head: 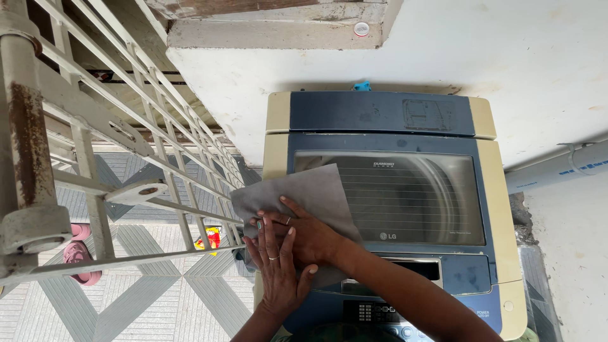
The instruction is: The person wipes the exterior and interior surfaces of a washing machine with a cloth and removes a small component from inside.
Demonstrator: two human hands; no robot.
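Two hands lie flat, one over the other, on a grey cloth (pixel 304 196) spread across the near left part of a top-loading washing machine's lid (pixel 405 196). The right hand (pixel 308 235) rests palm down on the cloth with its fingers stretched toward the left edge, not curled round anything. The left hand (pixel 278 269) lies across it, palm down too, fingers straight and spread, a thin ring on one finger; it presses on the back of the right hand and grasps nothing. Neither hand pinches the cloth: both are simply laid open upon it.

The cloth looks thin, matte and soft, a rough square with one corner pointing up over the lid's window. The lid is glossy dark blue with a smoky glass pane showing the ribbed drum below. The washing machine (pixel 500 209) has cream plastic sides and a button panel (pixel 373 312) at its near edge. To the left stands a cream metal gate (pixel 95 145), rust-spotted, over patterned grey tiles (pixel 158 304); pink sandals (pixel 79 253) lie there.
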